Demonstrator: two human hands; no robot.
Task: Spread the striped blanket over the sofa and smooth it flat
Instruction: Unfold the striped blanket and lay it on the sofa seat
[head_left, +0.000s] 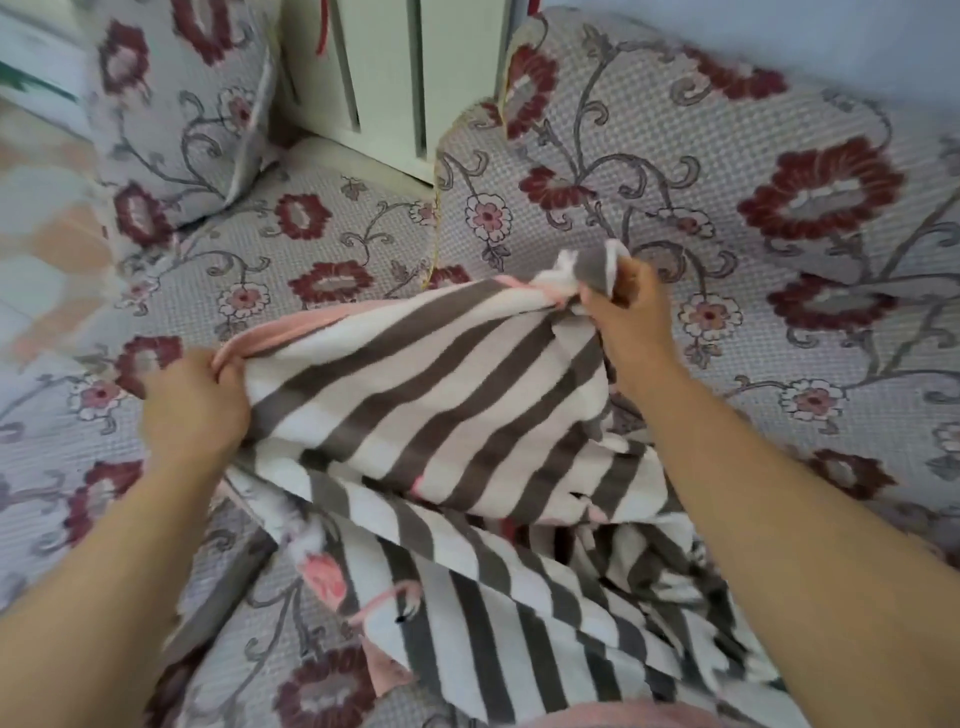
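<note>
We have the striped blanket (447, 395) bunched on the sofa (727, 218) seat, its pink-trimmed edge pinched in our curled left hand (195, 400) and a corner gripped in our right hand (631, 317), presumably to draw it open toward the floral backrest, past a matching cushion (171, 119) and white cabinet (384, 78).

Fleecy matt blanket (426, 384); textured woven sofa (727, 171).

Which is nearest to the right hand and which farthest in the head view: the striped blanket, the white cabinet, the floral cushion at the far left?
1. Striped blanket: gripped by the right hand.
2. White cabinet: up-left, behind the sofa.
3. Floral cushion: far upper left.
</note>
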